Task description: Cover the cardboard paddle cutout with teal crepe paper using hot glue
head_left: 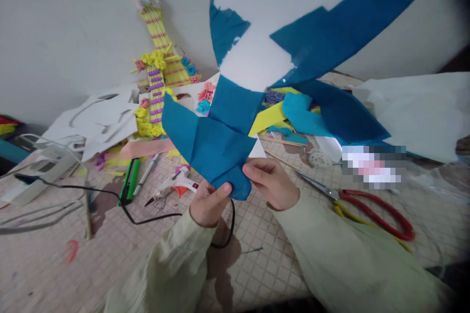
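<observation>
Both hands hold up a large white cutout (pixel 257 56) partly covered with blue paper (pixel 223 142). Its lower end is wrapped in blue, with loose flaps standing out to the left and right. My left hand (pixel 211 200) pinches the bottom tip, thumb on top. My right hand (pixel 273 181) grips the right edge of that same end between thumb and fingers. Higher up, blue strips line both sides of the white shape, and its top runs out of view. A white glue gun (pixel 183 183) lies on the table just left of my left hand.
Red-handled scissors (pixel 374 210) lie on the right. A green utility knife (pixel 129 183), a white pen (pixel 146 174) and a black cord (pixel 135 220) lie on the left, near a power strip (pixel 44 171). Yellow decorated models (pixel 157 68) lean on the wall; paper scraps (pixel 99 117) lie behind.
</observation>
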Demonstrator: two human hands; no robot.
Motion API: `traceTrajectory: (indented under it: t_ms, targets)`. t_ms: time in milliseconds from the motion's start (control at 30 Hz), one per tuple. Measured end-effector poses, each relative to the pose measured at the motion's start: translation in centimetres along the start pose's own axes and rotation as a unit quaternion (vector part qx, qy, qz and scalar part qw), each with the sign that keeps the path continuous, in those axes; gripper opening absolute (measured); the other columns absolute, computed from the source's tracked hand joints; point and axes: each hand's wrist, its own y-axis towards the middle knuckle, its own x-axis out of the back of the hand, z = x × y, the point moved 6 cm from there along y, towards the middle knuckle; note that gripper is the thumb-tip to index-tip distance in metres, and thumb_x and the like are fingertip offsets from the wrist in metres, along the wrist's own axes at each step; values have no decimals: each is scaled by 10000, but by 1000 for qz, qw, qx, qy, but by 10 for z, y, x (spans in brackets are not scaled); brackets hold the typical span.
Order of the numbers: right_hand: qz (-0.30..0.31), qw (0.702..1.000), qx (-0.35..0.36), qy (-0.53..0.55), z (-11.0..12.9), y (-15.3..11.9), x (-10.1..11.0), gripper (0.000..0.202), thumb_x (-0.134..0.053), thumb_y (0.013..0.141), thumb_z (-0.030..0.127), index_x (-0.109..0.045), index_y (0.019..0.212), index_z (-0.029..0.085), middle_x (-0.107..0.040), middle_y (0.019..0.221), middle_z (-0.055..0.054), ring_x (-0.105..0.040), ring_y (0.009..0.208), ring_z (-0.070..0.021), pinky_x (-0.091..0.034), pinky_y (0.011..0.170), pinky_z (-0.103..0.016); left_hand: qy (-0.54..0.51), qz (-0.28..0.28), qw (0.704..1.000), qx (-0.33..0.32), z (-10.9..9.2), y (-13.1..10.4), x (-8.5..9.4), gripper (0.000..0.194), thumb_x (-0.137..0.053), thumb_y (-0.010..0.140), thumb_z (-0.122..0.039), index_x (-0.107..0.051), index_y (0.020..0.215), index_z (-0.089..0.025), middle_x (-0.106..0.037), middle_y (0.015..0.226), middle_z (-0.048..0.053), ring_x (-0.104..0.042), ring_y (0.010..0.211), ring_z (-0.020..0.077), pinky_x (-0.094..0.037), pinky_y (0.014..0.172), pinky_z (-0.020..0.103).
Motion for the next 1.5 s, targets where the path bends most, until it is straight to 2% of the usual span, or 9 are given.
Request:
traceTrajectory:
  t_ms: [200, 600, 800, 933, 1033, 1133, 1267, 1367, 1500]
  targets:
    - [-44, 997, -54, 45, -11, 3, 6, 290, -704, 613, 399, -563, 498, 173, -493, 487, 39, -429, 508, -89, -338, 511, -248, 11, 9, 1000, -23, 3, 4, 0, 453, -731, 588, -346, -592, 1006, -242, -679, 890, 47, -588, 961, 261, -474, 804, 399]
    - [-39, 994, 19, -103, 2, 3, 10, 333, -556, 757, 438, -483, 561, 177, -452, 528, 42, -436, 538, -89, -359, 524, -232, 75, -26, 995, -62, 6, 12, 19, 476, -734, 603, -331, -592, 1034, -190, -688, 868, 60, -578, 999, 246, -392, 944, 416]
    - [-63, 981, 56, -175, 12, -1, 9, 228, -696, 624, 370, -581, 665, 177, -547, 642, 11, -503, 606, -118, -419, 576, -264, 44, -29, 997, -63, 6, 13, 22, 406, -751, 587, -307, -625, 956, -195, -692, 827, 40, -617, 888, 211, -456, 862, 366]
    - [-105, 968, 103, -201, 12, -10, 5, 251, -695, 630, 330, -620, 814, 177, -602, 752, -24, -548, 652, -139, -462, 616, -289, 37, -42, 996, -69, 8, 17, 27, 387, -774, 546, -318, -638, 880, -176, -690, 765, 33, -626, 819, 195, -468, 832, 349]
    - [-125, 936, 177, -278, 19, -20, -2, 180, -678, 659, 295, -614, 778, 176, -598, 710, -16, -551, 678, -147, -460, 634, -286, 35, -25, 997, -70, 11, 20, 27, 460, -799, 476, -356, -637, 857, -156, -684, 729, 51, -630, 779, 214, -484, 785, 355]
    - [-173, 867, 262, -387, 32, -33, -8, 93, -640, 708, 263, -604, 732, 181, -601, 695, -12, -558, 680, -144, -448, 629, -273, 22, -19, 999, -46, 16, 19, 27, 423, -793, 496, -337, -620, 843, -168, -671, 728, 39, -631, 756, 207, -492, 726, 343]
    - [-260, 773, 320, -482, 41, -37, -3, 118, -635, 712, 303, -608, 702, 189, -634, 673, -23, -588, 655, -163, -456, 621, -289, -43, -61, 997, 26, 17, 19, 34, 306, -740, 596, -307, -572, 833, -212, -651, 775, 0, -637, 765, 189, -494, 691, 332]
    - [-285, 741, 322, -515, 41, -28, 10, 167, -653, 685, 344, -624, 734, 187, -652, 652, -23, -604, 611, -171, -474, 606, -297, -88, -77, 990, 79, 11, 21, 35, 306, -681, 653, -361, -555, 886, -206, -645, 933, 43, -638, 829, 224, -473, 785, 400]
    - [-261, 695, 360, -566, 46, -22, 13, 185, -593, 747, 274, -623, 892, 164, -650, 645, -22, -602, 591, -157, -489, 600, -285, -79, -57, 993, 68, -5, 23, 31, 396, -695, 631, -292, -553, 982, -177, -572, 1142, 109, -616, 916, 258, -417, 885, 432]
